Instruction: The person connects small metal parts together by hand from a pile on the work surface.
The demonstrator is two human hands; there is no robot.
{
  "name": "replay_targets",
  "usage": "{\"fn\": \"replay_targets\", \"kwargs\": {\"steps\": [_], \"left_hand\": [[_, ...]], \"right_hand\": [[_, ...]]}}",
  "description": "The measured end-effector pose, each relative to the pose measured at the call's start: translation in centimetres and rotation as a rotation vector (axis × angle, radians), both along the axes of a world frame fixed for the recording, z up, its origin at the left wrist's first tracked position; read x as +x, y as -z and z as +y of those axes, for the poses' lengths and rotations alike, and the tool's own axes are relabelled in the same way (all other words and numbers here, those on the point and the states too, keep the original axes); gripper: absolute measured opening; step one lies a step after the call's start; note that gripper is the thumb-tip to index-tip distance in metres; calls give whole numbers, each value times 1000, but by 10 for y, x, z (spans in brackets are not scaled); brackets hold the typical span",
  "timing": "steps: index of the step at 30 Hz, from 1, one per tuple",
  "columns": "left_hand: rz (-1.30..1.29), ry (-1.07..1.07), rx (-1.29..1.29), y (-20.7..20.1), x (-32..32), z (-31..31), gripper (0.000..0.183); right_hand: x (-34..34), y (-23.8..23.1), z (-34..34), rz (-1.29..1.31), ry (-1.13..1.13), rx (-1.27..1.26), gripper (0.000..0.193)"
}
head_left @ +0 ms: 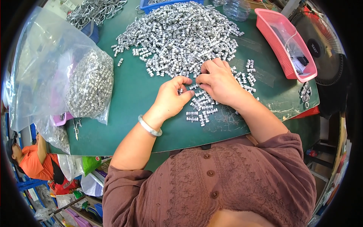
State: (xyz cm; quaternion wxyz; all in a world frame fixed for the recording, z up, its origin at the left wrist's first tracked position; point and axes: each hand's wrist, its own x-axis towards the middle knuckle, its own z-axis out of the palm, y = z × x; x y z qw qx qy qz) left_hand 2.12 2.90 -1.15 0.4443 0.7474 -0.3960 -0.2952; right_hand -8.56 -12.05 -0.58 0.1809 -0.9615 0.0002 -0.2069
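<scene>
A large heap of small ribbed silver metal pieces [181, 34] covers the far middle of the green table [128, 109]. My left hand [169, 97], with a pale bangle at its wrist, curls around a few of these pieces; they show between thumb and fingers. Just right of it, my right hand [221, 83] is bent at the heap's near edge, fingertips pressed together. Whatever lies between those fingertips is hidden. A smaller spread of loose metal pieces [204, 106] lies below and beside my right hand, close to the table's near edge.
On the left stands a clear plastic bag [90, 81] full of similar pieces. Metal rings [96, 13] are piled at the far left, near a blue tray [151, 6]. A pink basket [273, 45] and a fan [329, 49] are at right. Another person [38, 164] is lower left.
</scene>
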Motion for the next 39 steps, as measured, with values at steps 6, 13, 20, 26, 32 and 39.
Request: {"fn": "replay_targets", "kwargs": {"steps": [6, 13, 20, 26, 32, 39], "left_hand": [[-144, -9, 19, -3, -1, 1, 27], [-276, 4, -52, 2, -5, 0, 14], [-367, 33, -85, 4, -2, 1, 10], [229, 65, -23, -2, 13, 3, 11], [843, 144, -184, -1, 21, 8, 10], [1095, 210, -350, 0, 22, 6, 11]], "right_hand": [[1, 3, 1, -11, -7, -5, 2], [1, 1, 3, 3, -8, 38, 4], [4, 4, -3, -34, 37, 97, 11], [4, 6, -7, -89, 50, 128, 14], [7, 3, -4, -119, 94, 17, 18], [8, 3, -6, -50, 98, -14, 24]]}}
